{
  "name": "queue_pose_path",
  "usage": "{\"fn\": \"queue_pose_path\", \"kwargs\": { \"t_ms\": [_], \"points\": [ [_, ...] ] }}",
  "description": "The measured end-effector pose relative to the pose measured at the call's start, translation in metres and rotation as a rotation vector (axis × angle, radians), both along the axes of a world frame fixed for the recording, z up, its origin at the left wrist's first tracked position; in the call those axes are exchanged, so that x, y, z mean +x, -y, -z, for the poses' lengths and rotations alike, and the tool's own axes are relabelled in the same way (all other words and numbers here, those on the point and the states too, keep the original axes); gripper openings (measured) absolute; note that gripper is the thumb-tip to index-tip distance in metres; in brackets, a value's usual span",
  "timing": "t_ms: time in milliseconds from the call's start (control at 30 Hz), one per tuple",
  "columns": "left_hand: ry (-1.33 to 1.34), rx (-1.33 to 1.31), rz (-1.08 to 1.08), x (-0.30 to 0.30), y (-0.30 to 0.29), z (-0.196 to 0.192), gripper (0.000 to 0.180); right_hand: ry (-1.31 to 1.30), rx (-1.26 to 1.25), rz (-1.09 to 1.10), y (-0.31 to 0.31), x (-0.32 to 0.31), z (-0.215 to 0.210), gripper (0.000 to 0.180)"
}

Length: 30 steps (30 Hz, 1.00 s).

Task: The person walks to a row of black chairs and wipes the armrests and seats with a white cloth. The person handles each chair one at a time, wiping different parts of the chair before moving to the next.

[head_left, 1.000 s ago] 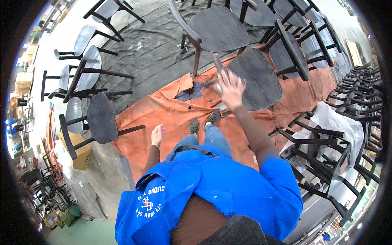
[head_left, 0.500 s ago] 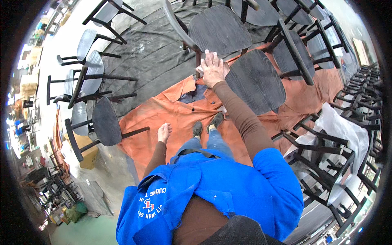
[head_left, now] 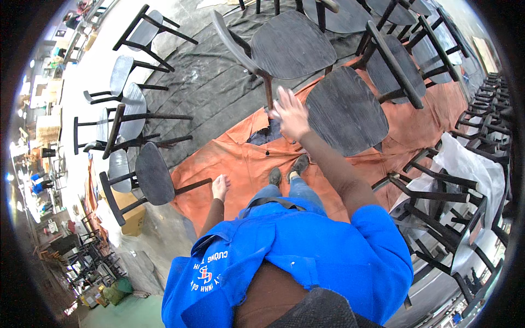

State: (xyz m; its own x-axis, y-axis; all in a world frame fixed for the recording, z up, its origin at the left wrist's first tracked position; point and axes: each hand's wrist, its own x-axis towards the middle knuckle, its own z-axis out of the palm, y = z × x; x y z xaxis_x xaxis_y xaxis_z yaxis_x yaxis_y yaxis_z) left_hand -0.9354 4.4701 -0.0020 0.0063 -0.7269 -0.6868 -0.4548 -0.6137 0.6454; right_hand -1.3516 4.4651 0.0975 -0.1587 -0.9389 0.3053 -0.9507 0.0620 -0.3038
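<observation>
My right hand (head_left: 292,115) reaches forward, fingers spread and nothing in it. It is beside a front leg of a dark wooden armchair (head_left: 292,45) with a curved back rail. Just to its right is the rounded black seat (head_left: 347,112) of another chair; I cannot tell whether the hand touches either one. Lower and to the left hangs my left hand (head_left: 221,187), its fingers loosely bent and nothing visible in it. The leg tip of a tilted black chair (head_left: 155,174) appears close beside that hand.
Orange sheeting (head_left: 229,156), torn near my feet, covers the floor, with dark sheeting (head_left: 202,82) beyond. Several chairs lie tipped at left; more crowd the far right. Stacked chair frames (head_left: 437,218) and white plastic wrap (head_left: 473,172) stand close on the right. A cardboard box (head_left: 133,218) is at left.
My right hand has drawn back from the armchair's leg toward me, its fingers now spread wider. My left hand stays low at my side. The whole view has shifted slightly.
</observation>
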Motion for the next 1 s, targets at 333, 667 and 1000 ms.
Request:
{"fn": "queue_pose_path", "kwargs": {
  "t_ms": [333, 667, 1000],
  "points": [
    [-0.323, -0.098, 0.262, -0.148, 0.046, -0.064, 0.040, 1.007, 0.122, 0.031, -0.100, -0.011, 0.008, 0.052],
    [-0.613, -0.250, 0.727, -0.319, 0.107, -0.089, 0.062, 1.201, 0.220, 0.091, -0.059, -0.018, 0.004, 0.044],
    [-0.660, 0.061, 0.682, -0.329, 0.128, -0.100, 0.076, 1.238, 0.271, 0.095, -0.127, -0.021, -0.004, 0.046]
  ]
}}
